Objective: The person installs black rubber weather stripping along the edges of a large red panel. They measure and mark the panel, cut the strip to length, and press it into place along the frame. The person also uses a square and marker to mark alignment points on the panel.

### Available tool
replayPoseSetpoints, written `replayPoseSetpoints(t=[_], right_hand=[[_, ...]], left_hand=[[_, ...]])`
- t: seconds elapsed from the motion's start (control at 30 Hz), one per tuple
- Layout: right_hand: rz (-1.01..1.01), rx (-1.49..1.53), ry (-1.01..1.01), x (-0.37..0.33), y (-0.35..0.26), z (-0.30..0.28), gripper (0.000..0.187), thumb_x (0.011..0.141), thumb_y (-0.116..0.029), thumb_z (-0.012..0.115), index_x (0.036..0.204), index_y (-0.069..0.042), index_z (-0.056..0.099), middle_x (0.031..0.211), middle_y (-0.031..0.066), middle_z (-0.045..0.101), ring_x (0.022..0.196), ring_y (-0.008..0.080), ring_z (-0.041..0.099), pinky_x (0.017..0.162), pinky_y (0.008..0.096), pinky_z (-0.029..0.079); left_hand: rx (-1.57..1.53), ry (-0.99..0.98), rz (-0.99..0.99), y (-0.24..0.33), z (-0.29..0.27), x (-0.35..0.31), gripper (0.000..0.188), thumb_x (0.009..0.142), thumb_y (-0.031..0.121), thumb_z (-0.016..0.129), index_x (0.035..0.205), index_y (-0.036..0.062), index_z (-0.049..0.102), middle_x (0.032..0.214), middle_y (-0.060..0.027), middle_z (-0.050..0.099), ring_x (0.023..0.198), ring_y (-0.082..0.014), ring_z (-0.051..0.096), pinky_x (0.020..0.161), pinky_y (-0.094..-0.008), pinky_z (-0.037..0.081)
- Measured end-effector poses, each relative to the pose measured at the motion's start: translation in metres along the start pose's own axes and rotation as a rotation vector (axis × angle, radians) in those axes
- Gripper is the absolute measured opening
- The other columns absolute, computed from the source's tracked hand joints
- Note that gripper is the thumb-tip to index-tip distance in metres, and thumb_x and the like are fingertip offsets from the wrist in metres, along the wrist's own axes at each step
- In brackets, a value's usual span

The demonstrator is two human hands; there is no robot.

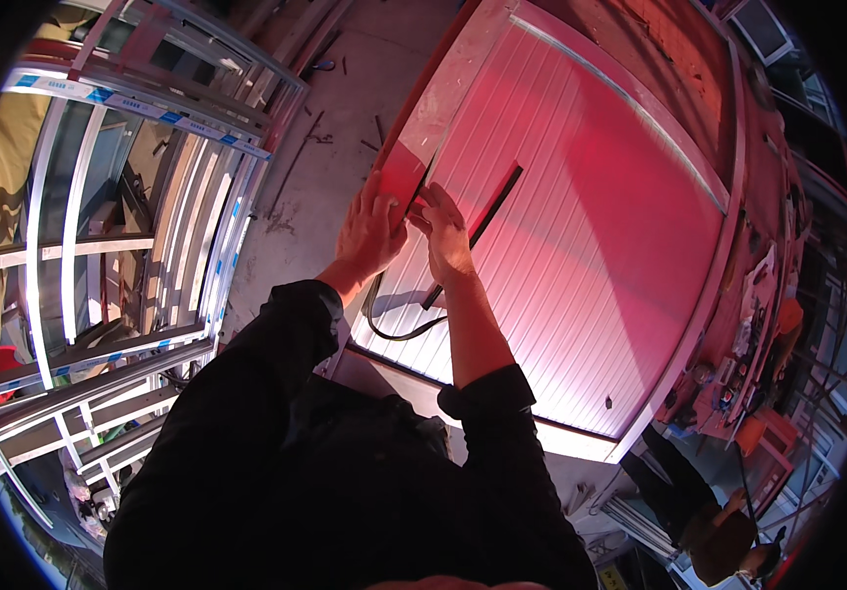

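A ribbed white panel (581, 226), tinted pink by the light, lies flat in a frame in front of me. At its left edge my left hand (372, 231) has its fingers closed round a thin black flexible strip (423, 183). Close beside it, my right hand (445, 231) pinches the same strip with thumb and fingers bent together. Lower down, the strip hangs in a loop (399, 336) over the panel's near edge. A straight black bar (500, 199) lies slantwise on the panel, partly behind my right wrist. The exact finger contact is partly hidden.
On the left stands a rack of metal frames and profiles (158, 113). Scraps lie on the concrete floor (296, 197). To the right is a cluttered workbench (728, 364) with tools. Another person (719, 531) is at the lower right.
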State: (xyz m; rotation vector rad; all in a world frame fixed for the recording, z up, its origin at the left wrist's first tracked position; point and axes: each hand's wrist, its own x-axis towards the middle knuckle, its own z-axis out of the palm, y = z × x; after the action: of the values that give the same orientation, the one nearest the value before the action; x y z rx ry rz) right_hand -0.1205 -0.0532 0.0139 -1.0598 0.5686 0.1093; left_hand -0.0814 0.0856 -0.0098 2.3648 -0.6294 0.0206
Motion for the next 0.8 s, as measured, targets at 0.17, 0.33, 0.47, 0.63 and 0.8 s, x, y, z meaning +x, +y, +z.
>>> replayPoseSetpoints(t=[0.17,0.33,0.47,0.63,0.8], right_hand=[[-0.079,-0.092,0.026,0.008,0.001,0.001,0.062,0.089,-0.008,0.045,0.147,0.007,0.029,0.141,0.0159,0.049,0.114,0.0221,0.057,0.096,0.0357,0.047],[-0.108,0.032,0.082,0.032,0.003,-0.005,0.06,0.091,-0.009,0.043,0.147,0.007,0.03,0.135,0.0161,0.055,0.104,0.021,0.06,0.092,0.0353,0.049],[-0.081,0.04,0.157,0.044,-0.005,-0.007,0.056,0.09,-0.009,0.044,0.143,0.007,0.037,0.129,0.0158,0.06,0.099,0.0207,0.062,0.089,0.0347,0.049],[-0.117,0.057,0.029,0.064,-0.015,-0.007,0.038,0.088,-0.009,0.045,0.124,0.002,0.053,0.121,0.0107,0.063,0.101,0.02,0.062,0.091,0.0354,0.046],[-0.06,-0.061,0.027,0.02,0.014,-0.003,0.013,0.086,-0.012,0.053,0.094,-0.006,0.062,0.095,0.0012,0.061,0.088,0.0144,0.056,0.081,0.0311,0.044]], left_hand=[[0.027,-0.072,-0.016,-0.003,0.0,0.0,0.044,0.076,0.014,0.069,0.113,0.0052,0.048,0.147,-0.0258,0.034,0.125,-0.0446,0.044,0.103,-0.0494,0.04],[0.004,-0.039,-0.003,-0.002,-0.002,0.0,0.043,0.075,0.013,0.067,0.113,0.0052,0.049,0.147,-0.0264,0.035,0.125,-0.0447,0.044,0.102,-0.0494,0.04],[0.043,-0.029,0.01,-0.001,-0.001,0.0,0.045,0.075,0.015,0.067,0.115,0.0052,0.049,0.146,-0.026,0.036,0.123,-0.0446,0.045,0.102,-0.0497,0.041],[0.021,-0.052,-0.065,0.0,0.002,-0.002,0.05,0.075,0.016,0.066,0.12,0.0034,0.047,0.144,-0.0245,0.038,0.118,-0.0461,0.047,0.097,-0.0517,0.043],[0.042,0.01,0.109,-0.008,0.008,-0.005,0.052,0.078,0.019,0.07,0.122,0.0063,0.046,0.147,-0.0229,0.037,0.125,-0.0448,0.044,0.103,-0.0495,0.04]])
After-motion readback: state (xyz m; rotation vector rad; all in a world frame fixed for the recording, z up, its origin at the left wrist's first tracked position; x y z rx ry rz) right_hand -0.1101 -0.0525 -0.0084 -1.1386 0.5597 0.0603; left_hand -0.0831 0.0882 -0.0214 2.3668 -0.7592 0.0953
